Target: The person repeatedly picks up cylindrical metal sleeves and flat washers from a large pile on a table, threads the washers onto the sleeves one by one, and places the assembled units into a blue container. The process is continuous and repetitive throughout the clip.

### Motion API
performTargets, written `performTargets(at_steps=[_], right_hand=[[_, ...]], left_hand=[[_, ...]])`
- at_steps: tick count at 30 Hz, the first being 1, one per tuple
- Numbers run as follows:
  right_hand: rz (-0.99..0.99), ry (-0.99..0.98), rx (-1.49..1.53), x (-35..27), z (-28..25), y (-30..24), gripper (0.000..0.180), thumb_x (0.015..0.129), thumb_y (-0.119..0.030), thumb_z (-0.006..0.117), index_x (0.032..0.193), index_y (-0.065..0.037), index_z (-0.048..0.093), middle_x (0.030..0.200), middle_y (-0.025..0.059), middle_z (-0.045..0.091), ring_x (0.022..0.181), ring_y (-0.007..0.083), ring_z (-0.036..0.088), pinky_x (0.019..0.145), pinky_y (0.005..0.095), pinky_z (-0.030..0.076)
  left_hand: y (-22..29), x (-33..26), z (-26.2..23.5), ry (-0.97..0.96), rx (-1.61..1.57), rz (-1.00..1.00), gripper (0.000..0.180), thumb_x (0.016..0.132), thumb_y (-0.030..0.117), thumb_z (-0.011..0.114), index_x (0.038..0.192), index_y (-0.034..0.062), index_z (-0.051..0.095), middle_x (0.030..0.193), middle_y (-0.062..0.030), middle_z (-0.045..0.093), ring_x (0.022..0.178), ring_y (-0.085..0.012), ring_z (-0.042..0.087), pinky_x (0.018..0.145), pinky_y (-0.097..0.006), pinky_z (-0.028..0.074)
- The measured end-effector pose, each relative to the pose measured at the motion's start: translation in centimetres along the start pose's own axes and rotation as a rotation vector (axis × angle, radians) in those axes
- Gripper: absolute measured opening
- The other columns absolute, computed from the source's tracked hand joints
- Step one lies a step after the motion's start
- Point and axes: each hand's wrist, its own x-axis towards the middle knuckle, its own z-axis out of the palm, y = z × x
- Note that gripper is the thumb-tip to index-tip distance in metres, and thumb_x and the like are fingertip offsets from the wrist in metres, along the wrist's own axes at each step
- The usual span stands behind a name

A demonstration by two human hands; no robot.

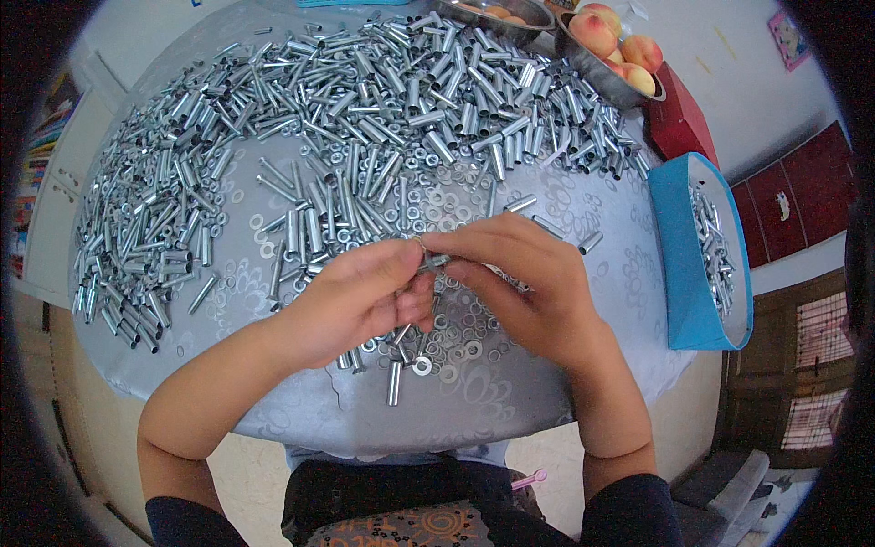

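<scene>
My left hand and my right hand meet over the near middle of the table, fingers closed in a pinch. Between their fingertips is a small shiny metal fastener, its far end covered by fingers. Thin washers lie loose beneath and around the hands. A metal sleeve lies by itself near the table's front edge, close to my left hand. Just beyond the hands are long bolts, more sleeves and flat washers.
A big heap of sleeves, bolts and nuts covers the far and left parts of the cloth-covered table. At the right edge stands a blue fabric bin with metal parts inside. Behind it are a red box and a metal bowl of peaches.
</scene>
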Motion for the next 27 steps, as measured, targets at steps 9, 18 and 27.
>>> performTargets(at_steps=[9, 18, 27], right_hand=[[0.311, 0.142, 0.435, -0.2, 0.7, -0.3, 0.027, 0.078, -0.008, 0.074, 0.104, -0.006, 0.067, 0.094, 0.0045, 0.066, 0.082, 0.0124, 0.061, 0.070, 0.0256, 0.048], [0.294, 0.043, 0.431, -0.1, 0.4, 0.2, 0.018, 0.080, -0.004, 0.072, 0.098, -0.004, 0.069, 0.093, 0.0054, 0.065, 0.083, 0.0137, 0.060, 0.071, 0.0253, 0.048], [-0.044, 0.135, -0.089, 0.0, -0.3, -0.2, 0.024, 0.076, -0.003, 0.071, 0.099, -0.009, 0.070, 0.090, 0.0085, 0.064, 0.083, 0.0233, 0.062, 0.071, 0.0315, 0.051]], left_hand=[[1.0, -0.4, 0.6, -0.023, -0.035, -0.030, 0.037, 0.099, 0.028, 0.044, 0.125, 0.0013, 0.049, 0.077, -0.0018, 0.046, 0.071, -0.0134, 0.045, 0.076, -0.040, 0.045], [0.9, -0.2, 0.9, 0.069, -0.028, -0.025, 0.031, 0.100, 0.030, 0.043, 0.106, 0.0011, 0.051, 0.079, -0.0010, 0.044, 0.072, -0.0109, 0.043, 0.075, -0.032, 0.043], [0.7, -0.3, 1.0, 0.048, 0.451, 0.266, 0.045, 0.099, 0.034, 0.046, 0.128, -0.0005, 0.044, 0.108, -0.0103, 0.056, 0.102, -0.0168, 0.053, 0.093, -0.031, 0.040]])
